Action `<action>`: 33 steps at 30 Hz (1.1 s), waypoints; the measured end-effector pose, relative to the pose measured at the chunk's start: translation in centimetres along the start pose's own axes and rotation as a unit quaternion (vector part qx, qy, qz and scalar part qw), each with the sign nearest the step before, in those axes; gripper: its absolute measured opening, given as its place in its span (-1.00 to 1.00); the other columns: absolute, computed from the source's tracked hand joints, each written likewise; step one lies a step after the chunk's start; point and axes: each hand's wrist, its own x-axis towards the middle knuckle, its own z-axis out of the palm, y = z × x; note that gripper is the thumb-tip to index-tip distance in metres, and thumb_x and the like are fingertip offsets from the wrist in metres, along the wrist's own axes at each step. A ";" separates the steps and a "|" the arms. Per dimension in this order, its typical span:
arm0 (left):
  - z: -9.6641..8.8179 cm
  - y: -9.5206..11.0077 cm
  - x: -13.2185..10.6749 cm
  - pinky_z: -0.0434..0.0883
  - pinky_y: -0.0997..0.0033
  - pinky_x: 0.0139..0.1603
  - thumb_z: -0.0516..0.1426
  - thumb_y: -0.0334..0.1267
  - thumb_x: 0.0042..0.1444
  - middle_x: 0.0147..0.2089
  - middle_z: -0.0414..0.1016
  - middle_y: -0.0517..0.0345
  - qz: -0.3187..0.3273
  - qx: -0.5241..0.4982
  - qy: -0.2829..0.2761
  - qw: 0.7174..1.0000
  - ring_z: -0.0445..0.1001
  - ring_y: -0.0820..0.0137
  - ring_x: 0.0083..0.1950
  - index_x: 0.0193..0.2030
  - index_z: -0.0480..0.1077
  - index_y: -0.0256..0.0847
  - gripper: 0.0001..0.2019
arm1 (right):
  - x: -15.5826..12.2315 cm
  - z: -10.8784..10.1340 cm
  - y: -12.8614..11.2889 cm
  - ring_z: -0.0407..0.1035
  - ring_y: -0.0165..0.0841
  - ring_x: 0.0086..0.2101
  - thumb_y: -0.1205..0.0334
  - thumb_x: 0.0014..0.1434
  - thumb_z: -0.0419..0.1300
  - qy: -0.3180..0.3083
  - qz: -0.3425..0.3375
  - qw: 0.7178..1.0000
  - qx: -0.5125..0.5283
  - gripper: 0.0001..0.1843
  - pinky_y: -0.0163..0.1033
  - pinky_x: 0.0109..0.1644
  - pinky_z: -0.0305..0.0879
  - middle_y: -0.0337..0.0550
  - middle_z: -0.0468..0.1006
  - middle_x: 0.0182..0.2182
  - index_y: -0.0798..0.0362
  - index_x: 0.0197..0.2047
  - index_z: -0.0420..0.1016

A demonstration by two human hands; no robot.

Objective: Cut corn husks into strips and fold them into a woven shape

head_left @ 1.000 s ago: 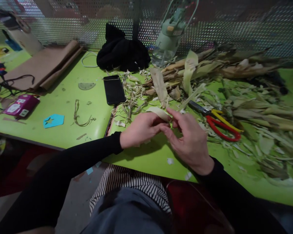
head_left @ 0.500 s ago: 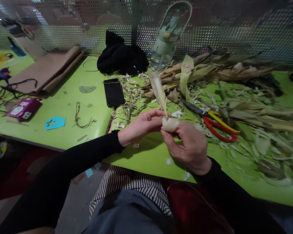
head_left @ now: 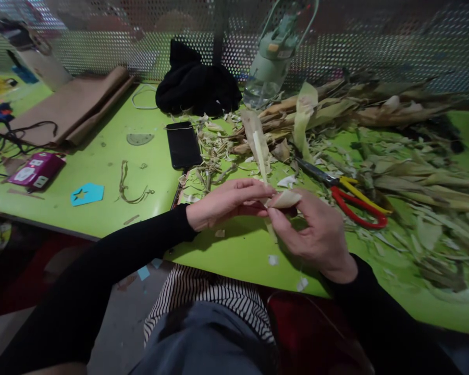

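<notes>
Close together over the table's front edge, my two hands work on a pale piece of corn husk (head_left: 286,199). My right hand (head_left: 316,229) pinches it between thumb and fingers. My left hand (head_left: 234,202) has its fingertips closed against the husk's left end. A long husk strip (head_left: 258,143) stretches away behind the left fingertips, and a narrow pale end hangs below them. Scissors (head_left: 354,200) with red and yellow handles lie just beyond my right hand. An upright pale husk leaf (head_left: 305,117) stands behind the scissors.
Husk heaps (head_left: 418,172) and scraps cover the right side. A phone (head_left: 183,145), black cloth (head_left: 197,86) and green water bottle (head_left: 271,65) stand or lie behind my hands. Leftward are a blue paper tag (head_left: 87,194), purple box (head_left: 36,171) and brown bag (head_left: 82,107).
My right hand has shifted slightly right, and the pale husk piece has turned to point rightward. A narrow husk end now shows hanging below the fingers. The view has tilted slightly.
</notes>
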 end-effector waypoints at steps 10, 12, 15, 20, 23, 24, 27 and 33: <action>-0.1 1.1 -0.6 0.53 0.44 -0.03 0.09 -0.57 0.25 -0.32 0.60 0.12 -0.057 0.031 0.002 0.998 0.57 0.58 -0.33 -0.18 0.44 -0.37 -0.87 | 0.4 -0.2 0.8 0.51 -0.23 -0.28 0.23 0.31 0.19 0.029 0.079 0.996 0.022 -0.91 -0.08 -0.22 0.44 -0.15 0.59 -0.31 -0.05 -0.28 0.46; -0.1 1.5 -0.8 0.53 0.43 -0.02 0.11 -0.56 0.24 -0.27 0.63 0.08 -0.059 0.032 -0.013 0.998 0.57 0.58 -0.33 -0.17 0.45 -0.38 -0.89 | 0.3 -0.2 0.9 0.53 -0.28 -0.34 0.19 0.32 0.19 0.016 0.121 0.991 0.057 -0.90 -0.18 -0.33 0.42 -0.19 0.61 -0.34 -0.04 -0.25 0.48; 0.0 1.7 -1.0 0.52 0.40 0.05 0.13 -0.56 0.23 -0.24 0.65 0.05 -0.060 0.023 -0.024 0.998 0.60 0.56 -0.28 -0.17 0.47 -0.40 -0.89 | 0.1 -0.2 0.8 0.53 -0.35 -0.42 0.14 0.33 0.19 0.010 0.155 0.985 0.079 -0.89 -0.28 -0.44 0.36 -0.23 0.62 -0.38 -0.02 -0.21 0.48; 0.2 1.5 -1.0 0.52 0.44 0.03 0.17 -0.57 0.20 -0.30 0.64 0.09 -0.046 0.000 -0.005 0.999 0.61 0.56 -0.27 -0.24 0.46 -0.40 -0.92 | -0.1 0.0 0.9 0.52 -0.32 -0.36 0.17 0.31 0.21 0.042 0.138 0.989 0.027 -0.90 -0.20 -0.33 0.43 -0.18 0.62 -0.28 -0.02 -0.13 0.48; 0.2 1.6 -0.9 0.52 0.52 0.01 0.11 -0.59 0.24 -0.24 0.65 0.04 -0.007 -0.038 0.032 0.999 0.61 0.58 -0.26 -0.25 0.47 -0.41 -0.87 | -0.3 -0.2 1.5 0.51 -0.13 -0.06 0.31 0.26 0.24 0.113 0.022 0.991 -0.074 -0.67 0.03 -0.05 0.45 -0.05 0.59 -0.05 -0.09 0.09 0.44; 0.1 1.7 -1.0 0.51 0.56 -0.02 0.10 -0.59 0.25 -0.22 0.65 0.03 0.007 -0.049 0.043 0.998 0.60 0.60 -0.27 -0.26 0.47 -0.42 -0.86 | -0.4 -0.3 1.7 0.47 -0.08 0.02 0.36 0.23 0.25 0.120 -0.028 0.986 -0.114 -0.58 0.08 0.03 0.42 -0.04 0.57 0.02 -0.13 0.13 0.43; 0.0 2.1 -1.0 0.49 0.65 -0.10 0.09 -0.58 0.26 -0.21 0.65 0.03 0.029 -0.067 0.055 0.996 0.56 0.64 -0.31 -0.30 0.45 -0.41 -0.85 | -0.3 -0.5 2.1 0.42 -0.08 0.07 0.40 0.16 0.34 0.100 -0.158 0.958 -0.217 -0.53 0.05 0.09 0.37 -0.09 0.52 0.10 -0.19 0.10 0.48; -0.2 1.8 -0.9 0.45 0.58 -0.24 0.16 -0.51 0.23 -0.38 0.55 0.20 0.022 0.016 0.034 0.999 0.50 0.62 -0.37 -0.27 0.38 -0.34 -0.93 | 0.1 -0.5 1.5 0.45 -0.16 -0.01 0.29 0.25 0.30 0.063 -0.193 0.964 -0.170 -0.72 -0.01 0.05 0.38 -0.20 0.64 -0.02 -0.24 -0.01 0.57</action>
